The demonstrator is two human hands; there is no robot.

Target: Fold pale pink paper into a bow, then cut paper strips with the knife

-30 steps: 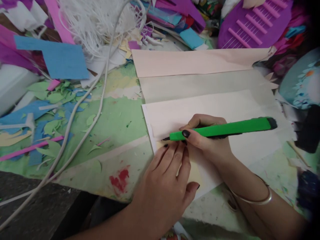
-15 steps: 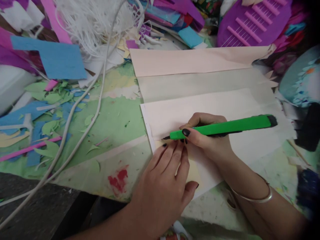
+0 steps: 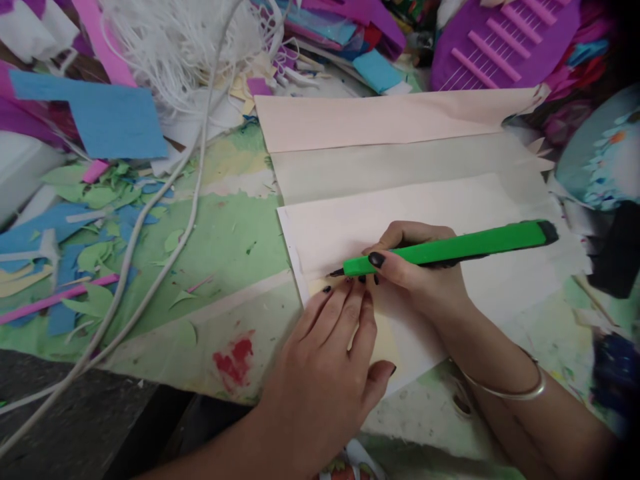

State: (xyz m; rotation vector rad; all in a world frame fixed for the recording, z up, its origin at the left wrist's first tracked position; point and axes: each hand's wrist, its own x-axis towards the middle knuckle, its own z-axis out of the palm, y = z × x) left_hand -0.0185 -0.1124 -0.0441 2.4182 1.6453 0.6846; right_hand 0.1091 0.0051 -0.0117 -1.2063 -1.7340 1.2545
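My right hand (image 3: 425,270) is closed around a green utility knife (image 3: 480,245) with a black end cap. Its dark tip points left and meets the white paper (image 3: 390,200) along the upper edge of a pale yellow piece (image 3: 387,340). Flat on that yellow piece lies my left hand (image 3: 335,353), fingers stretched out and fingertips just below the blade. The palm covers much of the yellow piece. Beyond the white paper are a greyish sheet (image 3: 370,167) and a pale pink sheet (image 3: 380,120).
A white cable (image 3: 145,220) runs down the left side, across green and blue paper scraps (image 3: 95,253). White string (image 3: 165,53) is heaped at the back. A purple oval piece with pink bars (image 3: 450,60) stands at back right, near a light blue round object (image 3: 580,160).
The knife and my right hand have shifted slightly to the right along the yellow piece's edge. My left hand stays in place on it. The view has moved a little.
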